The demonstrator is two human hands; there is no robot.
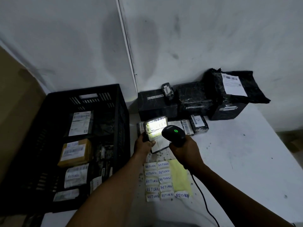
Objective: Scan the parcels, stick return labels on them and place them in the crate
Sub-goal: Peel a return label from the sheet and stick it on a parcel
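Left hand [144, 144]: its grip is closed on the near edge of a small flat parcel [155, 130], held tilted above the white surface [237, 161], just right of the crate.
Right hand [184, 149]: its grip is wrapped round the handle of a black barcode scanner [173, 133], green light showing, aimed at the parcel's label.
Glare risk: the scanner's beam washes the glossy label almost white, so a misread or no read seems possible.
Cable risk: the scanner cable [201, 195] trails beside the sheet of handwritten RETURN labels [159, 181] and could drag or crease them.
Slip risk: the parcel is held only at one edge and may tip.
Crate [119, 112]: black, on the left, already holding labelled parcels.
Waiting parcels [193, 99]: dark wrapped packages stacked against the wall; reaching over could knock them.
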